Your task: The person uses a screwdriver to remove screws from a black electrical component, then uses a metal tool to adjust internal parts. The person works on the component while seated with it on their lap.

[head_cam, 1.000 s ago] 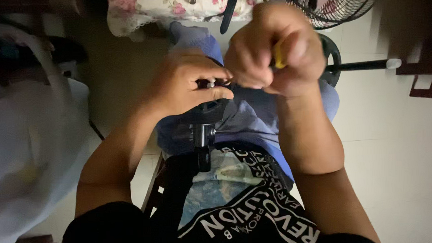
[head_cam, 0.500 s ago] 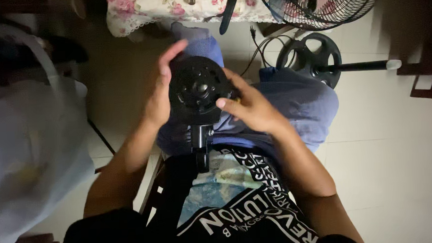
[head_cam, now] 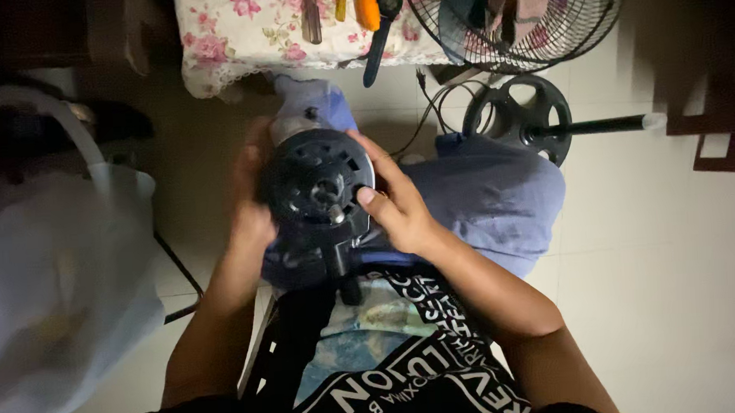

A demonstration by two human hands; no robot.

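Plastic, dark and matte, makes up the round fan motor housing [head_cam: 317, 184] held over the person's lap: a disc-like shell with vent slots in its face, a short metal shaft stub at the centre and a narrow black neck running down from it toward the printed black shirt [head_cam: 390, 354]. The left hand [head_cam: 251, 199] wraps the housing's left edge, fingers curled behind the rim, closed on it. The right hand [head_cam: 396, 205] clasps the right edge, fingers spread over the rim and the thumb pressed flat on the face just beside the shaft. Both hands grip the housing between them, apart from each other by its width.

The housing sits above knees in soft blue-grey trousers [head_cam: 491, 193], in dim light, so fine detail of its surface is hard to tell.

Beyond the knees a flowered cloth [head_cam: 236, 30] with a lace edge carries tools: a screwdriver [head_cam: 312, 19] and an orange-handled tool [head_cam: 367, 8]. To the right lies a wire fan guard [head_cam: 524, 18], round and thin-ribbed, with a cloth bundle seen through it. Near it on the pale tiled floor [head_cam: 660, 284] rests a round black spoked fan base [head_cam: 516, 117] with a dark pole running right, and a black cord loops beside it. A large, crinkled, translucent plastic bag [head_cam: 57, 278] fills the left side.
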